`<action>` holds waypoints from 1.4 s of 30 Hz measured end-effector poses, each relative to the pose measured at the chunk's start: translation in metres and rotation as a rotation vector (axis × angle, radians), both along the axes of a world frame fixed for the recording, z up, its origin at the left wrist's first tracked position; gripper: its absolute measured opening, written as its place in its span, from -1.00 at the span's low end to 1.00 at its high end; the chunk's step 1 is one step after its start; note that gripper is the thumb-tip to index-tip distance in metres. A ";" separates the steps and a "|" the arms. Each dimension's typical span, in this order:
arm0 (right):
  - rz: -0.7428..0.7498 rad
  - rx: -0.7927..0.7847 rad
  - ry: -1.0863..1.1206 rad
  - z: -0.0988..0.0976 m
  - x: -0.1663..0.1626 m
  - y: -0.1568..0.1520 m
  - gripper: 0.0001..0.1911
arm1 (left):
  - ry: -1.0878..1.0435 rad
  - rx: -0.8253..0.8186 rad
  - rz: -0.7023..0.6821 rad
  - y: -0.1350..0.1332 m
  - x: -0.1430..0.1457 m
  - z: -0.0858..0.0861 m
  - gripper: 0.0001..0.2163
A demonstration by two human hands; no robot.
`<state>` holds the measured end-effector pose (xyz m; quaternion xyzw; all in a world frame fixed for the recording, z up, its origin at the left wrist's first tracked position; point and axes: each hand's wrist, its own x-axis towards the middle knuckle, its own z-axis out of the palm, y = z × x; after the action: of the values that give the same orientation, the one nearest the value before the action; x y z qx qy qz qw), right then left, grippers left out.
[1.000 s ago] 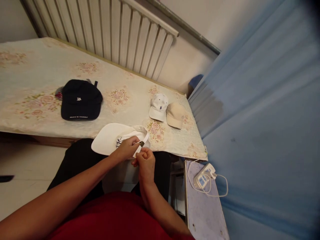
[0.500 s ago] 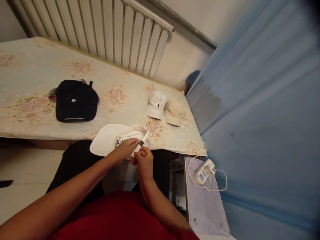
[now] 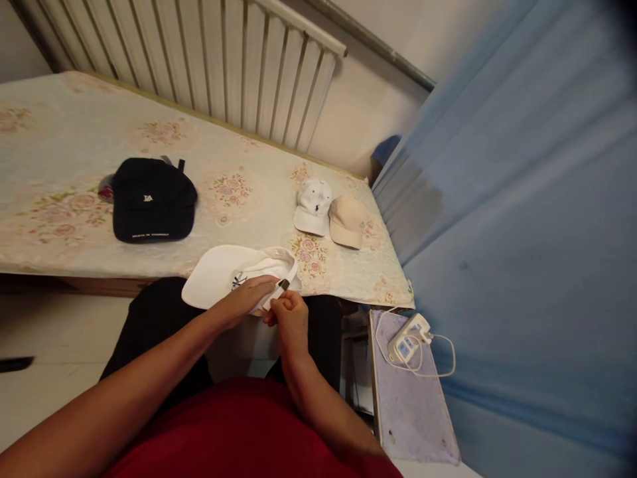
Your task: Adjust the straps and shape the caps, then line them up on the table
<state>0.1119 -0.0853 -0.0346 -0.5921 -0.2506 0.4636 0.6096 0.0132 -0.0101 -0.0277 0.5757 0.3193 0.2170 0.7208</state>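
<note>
Head view, floral mattress [image 3: 70, 126], curtain [image 3: 522, 199], left fingers [image 3: 265, 287] and right fingers [image 3: 281, 307] pinching white cap [image 3: 219, 271]

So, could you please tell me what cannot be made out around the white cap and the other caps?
Head view: the back strap of the white cap, covered by the left hand and right hand.
Head view: the lettering on the black cap, too small to read.
Head view: a reddish thing behind the black cap, mostly hidden by it.

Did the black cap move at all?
No. The black cap lies beside the same pink flowers on the bed cover; only the camera shifted.
</note>
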 end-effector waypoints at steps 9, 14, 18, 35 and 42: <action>0.048 -0.021 -0.029 0.007 0.000 0.001 -0.85 | 0.095 0.028 -0.036 -0.003 0.004 0.012 -0.81; 0.063 -0.020 -0.047 0.009 0.003 0.000 -0.92 | 0.117 0.017 -0.010 -0.004 0.007 0.015 -0.79; 0.100 -0.030 -0.124 0.006 0.006 0.000 -0.98 | 0.147 0.035 0.011 -0.003 0.010 0.011 -0.77; 0.334 0.380 -1.051 0.039 0.105 0.044 -0.58 | 0.320 0.289 0.013 0.003 0.004 0.019 -0.65; 0.901 0.465 -1.237 0.061 0.090 0.085 -0.70 | 0.214 0.138 -0.173 0.019 -0.035 0.054 -0.70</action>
<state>0.2020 0.0000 0.0260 -0.4417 -0.8485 0.1889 0.2222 -0.0214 0.0091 0.0265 0.6691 0.3276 0.1130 0.6574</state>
